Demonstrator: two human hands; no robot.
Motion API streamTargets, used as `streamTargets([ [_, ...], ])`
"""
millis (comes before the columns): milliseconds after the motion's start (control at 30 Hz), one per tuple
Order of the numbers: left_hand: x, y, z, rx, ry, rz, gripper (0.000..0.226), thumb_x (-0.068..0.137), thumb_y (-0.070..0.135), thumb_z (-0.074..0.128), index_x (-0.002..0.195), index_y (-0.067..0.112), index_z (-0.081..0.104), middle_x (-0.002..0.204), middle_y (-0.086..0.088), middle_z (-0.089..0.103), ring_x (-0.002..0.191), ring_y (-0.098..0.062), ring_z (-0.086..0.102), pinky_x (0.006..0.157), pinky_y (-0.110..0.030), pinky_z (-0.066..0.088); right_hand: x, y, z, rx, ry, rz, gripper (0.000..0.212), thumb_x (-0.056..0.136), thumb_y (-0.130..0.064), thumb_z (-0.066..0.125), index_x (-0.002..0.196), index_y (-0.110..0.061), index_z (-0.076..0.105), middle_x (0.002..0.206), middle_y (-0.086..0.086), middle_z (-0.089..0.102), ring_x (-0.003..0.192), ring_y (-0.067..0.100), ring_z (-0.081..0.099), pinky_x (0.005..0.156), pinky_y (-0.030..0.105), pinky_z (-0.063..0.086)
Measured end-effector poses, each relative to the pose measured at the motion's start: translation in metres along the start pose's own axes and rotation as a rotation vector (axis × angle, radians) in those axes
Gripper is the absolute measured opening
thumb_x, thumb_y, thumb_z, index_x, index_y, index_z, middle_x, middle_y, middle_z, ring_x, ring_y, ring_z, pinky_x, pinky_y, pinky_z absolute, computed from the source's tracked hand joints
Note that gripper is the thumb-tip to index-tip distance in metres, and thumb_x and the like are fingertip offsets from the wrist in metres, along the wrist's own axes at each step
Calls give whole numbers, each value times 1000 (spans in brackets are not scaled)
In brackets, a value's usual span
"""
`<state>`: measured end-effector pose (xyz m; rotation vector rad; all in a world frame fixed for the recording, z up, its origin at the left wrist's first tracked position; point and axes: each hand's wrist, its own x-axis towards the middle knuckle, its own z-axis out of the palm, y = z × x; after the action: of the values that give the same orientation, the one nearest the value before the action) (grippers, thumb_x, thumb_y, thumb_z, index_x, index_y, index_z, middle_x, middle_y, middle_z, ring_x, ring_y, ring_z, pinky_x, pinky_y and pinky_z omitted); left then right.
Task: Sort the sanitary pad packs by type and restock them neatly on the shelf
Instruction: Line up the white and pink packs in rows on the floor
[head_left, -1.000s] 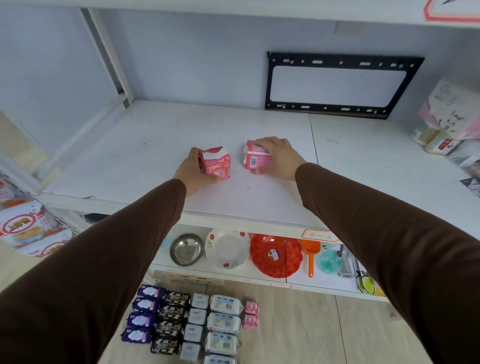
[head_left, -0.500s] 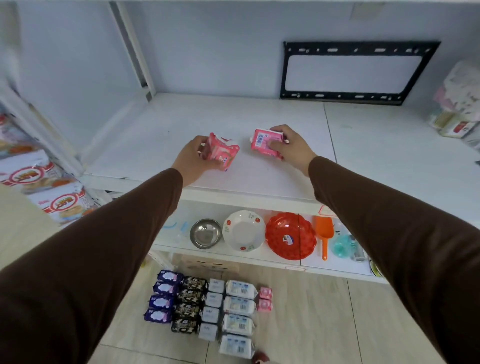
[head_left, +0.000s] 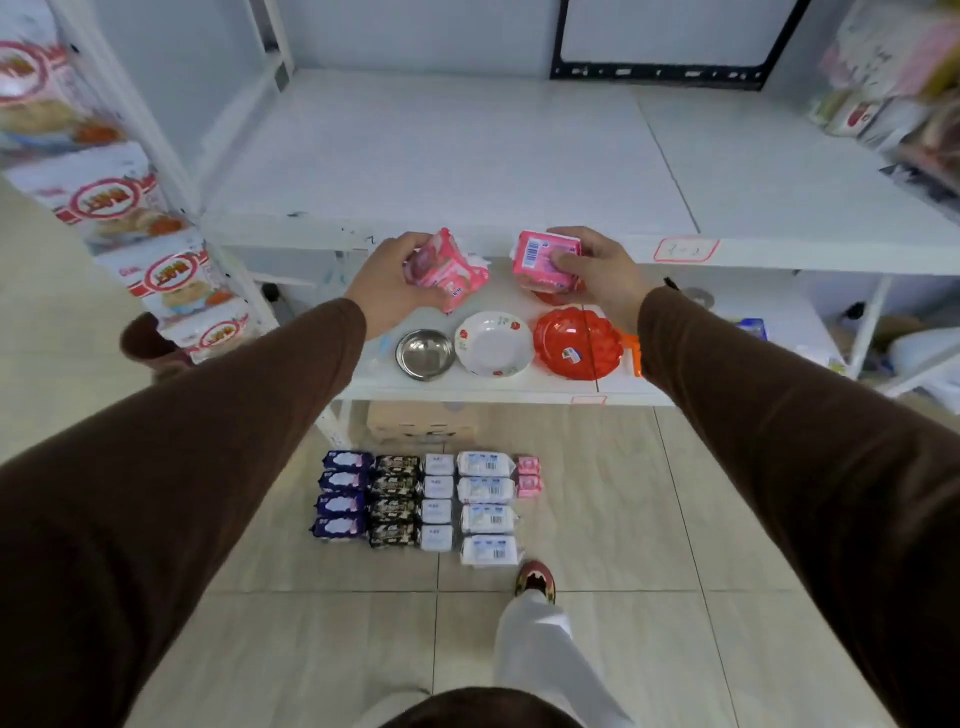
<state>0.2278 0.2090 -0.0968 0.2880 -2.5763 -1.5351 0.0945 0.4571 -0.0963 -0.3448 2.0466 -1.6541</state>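
Observation:
My left hand (head_left: 387, 283) grips a small pink pad pack (head_left: 451, 271) in the air, in front of the white shelf's front edge (head_left: 291, 226). My right hand (head_left: 597, 270) holds a second pink pad pack (head_left: 543, 257), barcode side up, level with the first. On the floor below lie sorted columns of packs: purple packs (head_left: 340, 496), dark packs (head_left: 395, 501), small white packs (head_left: 437, 501), larger white-blue packs (head_left: 488, 506) and two pink packs (head_left: 528, 477).
The lower shelf carries a steel bowl (head_left: 425, 354), a white flowered bowl (head_left: 493, 343) and a red plastic dish (head_left: 577, 343). Snack bags (head_left: 156, 270) hang at the left. Packaged goods (head_left: 883, 78) crowd the shelf's right end. A black bracket (head_left: 660, 73) sits on the back wall. My shoe (head_left: 535, 579) is beside the packs.
Both hands lifted the pink packs off the shelf top and drew them back past its front edge. My view tilted down toward the floor.

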Motion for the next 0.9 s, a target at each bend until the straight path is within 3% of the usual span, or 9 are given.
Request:
streamTargets([
  [133, -57, -34, 9, 38, -67, -104, 71, 70, 9, 86, 133, 16, 52, 115, 2, 60, 93, -5, 61, 84, -16, 47, -48, 41, 27, -25, -64, 121, 56, 84, -15, 77, 134, -21, 52, 123, 3, 66, 112, 23, 66, 95, 37, 56],
  [233, -86, -49, 23, 54, -116, -154, 72, 74, 9, 83, 137, 14, 50, 117, 1, 57, 97, -12, 61, 86, -18, 44, -72, 67, 39, -39, -97, 154, 68, 77, -2, 80, 135, -19, 48, 120, 3, 65, 113, 22, 63, 96, 37, 55],
  [400, -118, -77, 67, 6, -186, -235, 75, 73, 10, 84, 138, 17, 47, 111, 12, 59, 94, -2, 60, 84, -17, 46, -97, 122, 39, -155, -80, 207, 67, 76, 14, 71, 132, -14, 47, 119, 7, 63, 113, 24, 62, 88, 36, 58],
  [533, -134, -109, 120, -3, -223, -317, 71, 69, 8, 87, 128, 17, 47, 116, 6, 59, 102, -13, 62, 85, -22, 49, -111, 178, 25, -308, -9, 229, 67, 71, 1, 78, 130, -16, 51, 121, 14, 61, 107, 29, 65, 81, 47, 61],
  [600, -140, -123, 152, -4, -252, -335, 66, 68, 7, 87, 120, 21, 50, 111, 7, 62, 102, -16, 64, 86, -25, 51, -116, 205, 13, -365, 7, 226, 67, 73, -3, 81, 131, -13, 49, 119, 13, 60, 99, 26, 65, 73, 43, 62],
  [667, -145, -139, 187, 19, -273, -359, 64, 65, 9, 89, 117, 22, 53, 109, 5, 64, 101, -17, 65, 89, -32, 53, -118, 233, -2, -389, 13, 242, 65, 76, -5, 81, 129, -10, 44, 105, -2, 59, 87, 17, 64, 69, 34, 58],
  [733, -147, -156, 223, 73, -291, -376, 65, 63, 14, 90, 119, 19, 57, 111, 1, 64, 100, -18, 65, 90, -34, 54, -114, 268, -19, -430, 4, 257, 60, 77, -11, 82, 123, -11, 42, 97, -11, 59, 85, 19, 65, 73, 40, 57],
  [800, -148, -172, 259, 146, -300, -380, 66, 62, 20, 91, 119, 17, 58, 110, 0, 62, 99, -19, 63, 88, -33, 52, -110, 303, -34, -467, -15, 253, 54, 77, -22, 83, 115, -18, 45, 100, -7, 65, 89, 24, 67, 79, 49, 57],
  [900, -149, -201, 315, 240, -328, -401, 68, 65, 26, 89, 124, 16, 57, 113, -5, 55, 103, -22, 57, 92, -33, 48, -98, 353, -57, -481, -18, 277, 48, 76, -34, 82, 111, -24, 50, 107, -6, 68, 91, 19, 67, 83, 43, 57],
])
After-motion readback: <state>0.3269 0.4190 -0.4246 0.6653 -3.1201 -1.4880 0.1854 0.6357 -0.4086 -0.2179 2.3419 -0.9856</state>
